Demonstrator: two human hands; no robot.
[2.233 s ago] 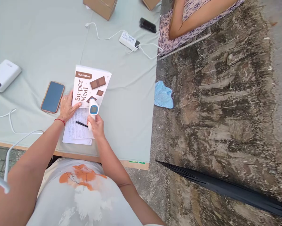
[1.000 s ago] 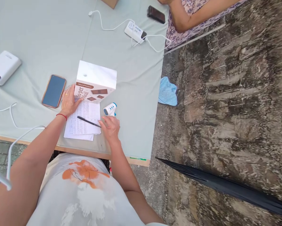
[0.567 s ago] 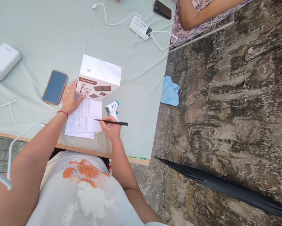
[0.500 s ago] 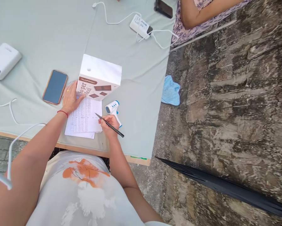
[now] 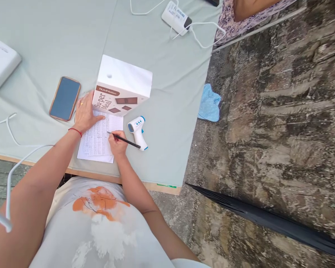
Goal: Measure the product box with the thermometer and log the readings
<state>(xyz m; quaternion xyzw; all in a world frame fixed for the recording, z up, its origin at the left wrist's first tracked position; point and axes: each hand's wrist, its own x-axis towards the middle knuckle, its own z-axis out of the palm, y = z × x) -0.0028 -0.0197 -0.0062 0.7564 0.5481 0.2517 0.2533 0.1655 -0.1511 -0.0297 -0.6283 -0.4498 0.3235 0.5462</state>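
My right hand [image 5: 118, 143] is closed around a black pen [image 5: 126, 141], whose tip is over the printed sheets [image 5: 96, 143]. The sheets lie stacked near the table's front edge and are covered in small rows of text. My left hand [image 5: 85, 113] rests with fingers spread at the left side of a white and brown box [image 5: 122, 89] marked "Super Meal", its thumb over the paper. That box stands at the top of the sheets and covers their far end. A white and blue infrared thermometer [image 5: 138, 132] lies just right of my right hand.
Left of my left hand lies a phone [image 5: 65, 98] in an orange-brown case. A white power bank [image 5: 2, 64] is at the far left, another white device [image 5: 176, 18] with a cable at the back. Beyond the table's right edge are a blue cloth [image 5: 209, 103] and a person's arm [image 5: 251, 8].
My right hand has moved left with the pen, bringing its tip farther over the printed rows. The thermometer's handle is now uncovered. The view has shifted slightly.
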